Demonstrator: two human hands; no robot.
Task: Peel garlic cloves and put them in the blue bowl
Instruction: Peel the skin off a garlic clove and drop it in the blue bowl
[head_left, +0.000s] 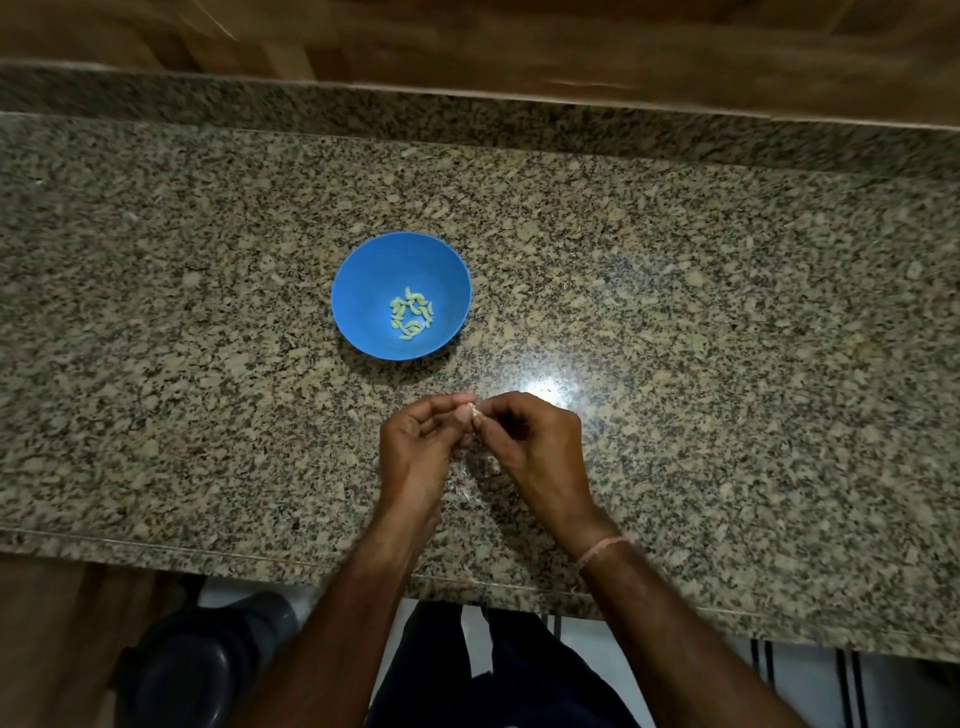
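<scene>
Garlic clove (471, 410): you hold it pinched between both hands just above the table (675, 312), near the front edge. Your left hand (415, 441) curls its thumb and fingertips round it from one side, and your right hand (530, 447) pinches it from the other, so the two grips meet on the clove and are narrow. Only a small pale end shows, at the far side of the grip, facing the blue bowl (374, 280); the rest is hidden behind your fingers, so I cannot tell which way its long axis runs. The bowl stands upright on the table beyond the grip and a little to its left, well apart from your hands. Peeled cloves (411, 314) lie in a loose ring at its bottom, each pointing its own way. Below the grip, between your wrists, pale scraps of skin (465, 493) lie on the table. A thin thread band (602, 548) circles your right wrist.
</scene>
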